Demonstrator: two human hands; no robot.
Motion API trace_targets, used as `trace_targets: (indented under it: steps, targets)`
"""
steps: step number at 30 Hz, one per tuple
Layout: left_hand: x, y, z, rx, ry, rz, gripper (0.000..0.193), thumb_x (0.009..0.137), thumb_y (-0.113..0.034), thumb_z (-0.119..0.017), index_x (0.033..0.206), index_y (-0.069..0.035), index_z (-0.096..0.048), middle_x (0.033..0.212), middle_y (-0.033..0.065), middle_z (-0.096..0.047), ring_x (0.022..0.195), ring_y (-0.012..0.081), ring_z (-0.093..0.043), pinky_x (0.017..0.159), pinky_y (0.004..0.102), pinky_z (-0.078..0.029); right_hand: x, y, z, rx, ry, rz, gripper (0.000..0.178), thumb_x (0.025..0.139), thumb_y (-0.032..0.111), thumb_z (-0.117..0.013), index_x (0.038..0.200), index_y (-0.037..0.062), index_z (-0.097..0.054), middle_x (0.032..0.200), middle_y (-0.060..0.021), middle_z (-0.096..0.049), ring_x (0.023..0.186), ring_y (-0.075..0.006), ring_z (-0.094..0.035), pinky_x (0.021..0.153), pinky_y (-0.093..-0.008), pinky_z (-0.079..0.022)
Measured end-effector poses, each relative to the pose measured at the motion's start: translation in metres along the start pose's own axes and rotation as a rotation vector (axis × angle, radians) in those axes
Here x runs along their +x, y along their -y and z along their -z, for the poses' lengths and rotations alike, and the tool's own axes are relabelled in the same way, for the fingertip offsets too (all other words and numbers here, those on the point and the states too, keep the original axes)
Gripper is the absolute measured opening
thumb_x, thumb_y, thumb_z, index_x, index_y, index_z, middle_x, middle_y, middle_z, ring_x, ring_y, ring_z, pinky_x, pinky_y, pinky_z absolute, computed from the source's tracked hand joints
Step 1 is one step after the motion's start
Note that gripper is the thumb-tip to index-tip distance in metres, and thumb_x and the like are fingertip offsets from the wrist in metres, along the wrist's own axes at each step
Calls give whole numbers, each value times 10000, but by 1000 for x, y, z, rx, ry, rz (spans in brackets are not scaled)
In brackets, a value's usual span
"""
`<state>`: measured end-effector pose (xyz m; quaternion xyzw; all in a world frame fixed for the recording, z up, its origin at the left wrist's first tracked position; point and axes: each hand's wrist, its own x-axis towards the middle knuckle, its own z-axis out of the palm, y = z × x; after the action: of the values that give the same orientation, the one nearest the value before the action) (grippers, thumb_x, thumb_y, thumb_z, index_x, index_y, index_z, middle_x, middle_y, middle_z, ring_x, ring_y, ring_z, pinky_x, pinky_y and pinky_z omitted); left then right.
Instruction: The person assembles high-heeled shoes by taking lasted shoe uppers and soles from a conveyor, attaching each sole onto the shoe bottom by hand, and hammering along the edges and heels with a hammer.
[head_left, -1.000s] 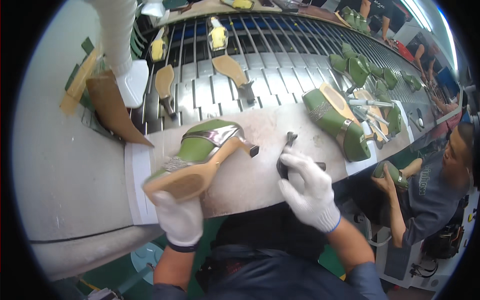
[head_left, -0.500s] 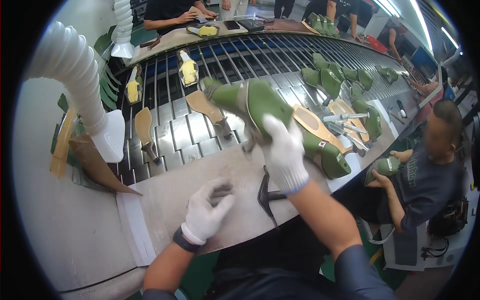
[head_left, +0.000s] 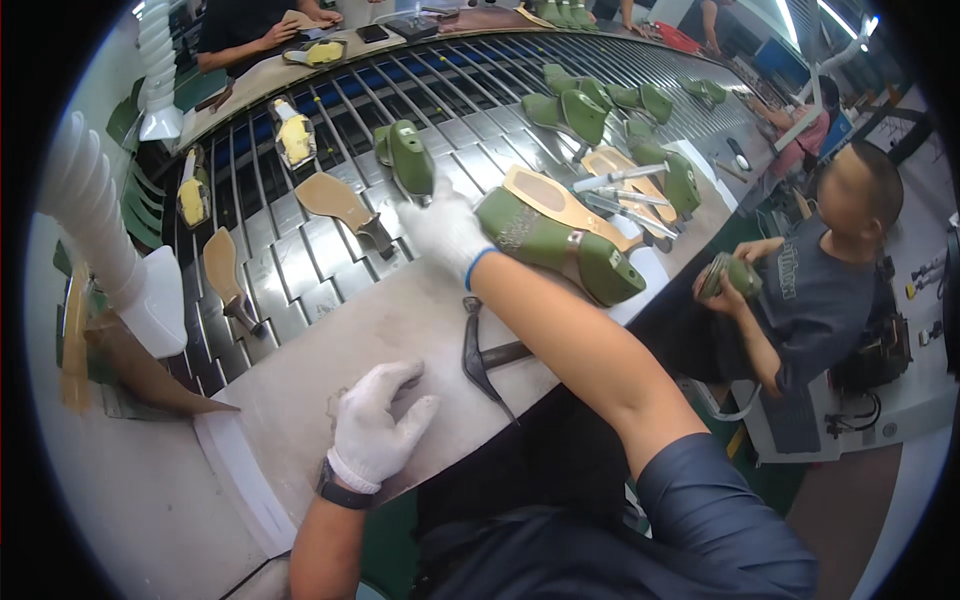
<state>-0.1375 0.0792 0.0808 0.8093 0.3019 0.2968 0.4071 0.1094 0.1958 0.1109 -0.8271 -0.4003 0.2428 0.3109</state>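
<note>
Green shoe point(head_left: 408, 160) has gone from mid-air over the bench to the conveyor point(head_left: 315, 285); right hand point(head_left: 447, 230) has moved out with it.
Shoe is on the metal slats, right of a tan heeled sole point(head_left: 330, 198), just past the right hand's fingertips. Can't tell if those fingers clamp it, touch it or are clear. Left hand point(head_left: 378, 420) rests on the bench point(head_left: 300, 400), grips nothing: fingers half curled, thumb apart from them. Hammer point(head_left: 475, 355) lies on the bench between left hand and right forearm, touched by neither hand. Second shoe point(head_left: 548, 245) is on its side right of the right hand, tan sole up, near some white tubes point(head_left: 620, 178). Co-worker point(head_left: 820, 265) at right holds another green shoe point(head_left: 735, 277).
</note>
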Motion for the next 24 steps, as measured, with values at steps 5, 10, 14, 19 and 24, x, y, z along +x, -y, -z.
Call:
trace_targets:
  steps: [5,10,14,19,24]
  targets:
    - [-3,0,-2,-27,12,58,389,930,-52,-788,1297,57,-718,1184,181,-786,1071,240,-791,968,369,-636,-131,-73,50,234,99,672,414,965,213,-749,1338,33,-737,1288,-201,-774,1223,-343,-751,1072,-424,-583]
    - [-2,0,-11,-99,-47,143,368,942,-46,-776,1292,56,-728,1182,171,-796,1056,222,-789,953,351,-629,-181,-167,121,581,-605,430,359,955,-8,-746,1307,-64,-705,1278,-202,-765,1171,-250,-744,1020,-376,-599]
    - [1,1,-19,-59,-98,130,356,940,-59,-789,1276,49,-741,1141,156,-801,997,199,-785,906,334,-629,-149,-212,152,498,-530,313,495,946,118,-790,1401,-40,-676,1327,-214,-755,1225,-276,-738,1081,-411,-576]
    - [-2,-7,-25,42,-118,111,356,942,-63,-791,1278,43,-741,1129,140,-795,959,179,-769,881,327,-625,-134,-201,149,-18,-343,771,656,877,125,-851,1503,75,-664,1500,-245,-667,1380,-389,-666,1180,-436,-523]
    - [-4,-13,-24,155,-101,72,354,954,-75,-791,1287,33,-740,1145,129,-795,982,194,-772,898,331,-625,-139,-201,147,153,-275,613,608,910,95,-840,1492,37,-670,1491,-229,-682,1353,-331,-692,1159,-411,-535]
